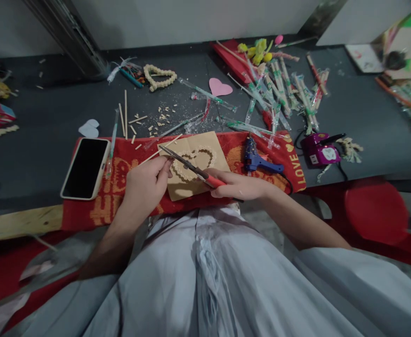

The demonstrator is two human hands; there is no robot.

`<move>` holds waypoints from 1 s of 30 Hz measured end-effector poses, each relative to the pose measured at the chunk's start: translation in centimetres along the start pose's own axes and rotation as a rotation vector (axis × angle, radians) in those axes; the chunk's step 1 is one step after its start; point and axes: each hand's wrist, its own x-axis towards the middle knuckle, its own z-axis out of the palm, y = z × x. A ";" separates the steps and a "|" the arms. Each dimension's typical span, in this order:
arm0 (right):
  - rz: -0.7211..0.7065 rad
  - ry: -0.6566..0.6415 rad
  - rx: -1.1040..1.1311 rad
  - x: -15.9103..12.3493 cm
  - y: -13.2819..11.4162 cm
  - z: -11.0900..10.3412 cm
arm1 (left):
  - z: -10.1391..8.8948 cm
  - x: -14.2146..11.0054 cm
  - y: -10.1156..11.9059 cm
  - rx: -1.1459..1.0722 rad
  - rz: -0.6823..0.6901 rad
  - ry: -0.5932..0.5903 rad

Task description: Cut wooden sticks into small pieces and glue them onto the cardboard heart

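My right hand is closed on red-handled scissors, whose dark blades point up and left across a brown paper square. On the paper lies a heart outline of small pale pieces, partly covered by the blades. Near the blade tips, my left hand is pinched together; whatever is between its fingertips is too small to make out. A thin wooden stick slants just beyond the left hand; its lower end meets the hand's outline. Under the paper is a red towel with orange lettering.
A phone lies left on the towel, a blue glue gun right. Cut stick bits, a finished-looking heart frame, a pink paper heart and wrapped sticks lie behind. A purple device stands right.
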 end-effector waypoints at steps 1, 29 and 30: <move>0.012 0.024 -0.033 0.0 -0.3 0.2 | 0.0 0.0 -0.1 0.037 0.010 -0.009; 0.163 0.265 -0.476 1.2 -2.2 1.8 | 2.5 1.4 -4.2 0.008 0.043 0.153; 0.159 0.257 -0.467 1.3 -2.1 1.7 | 2.6 1.4 -4.4 0.000 0.041 0.151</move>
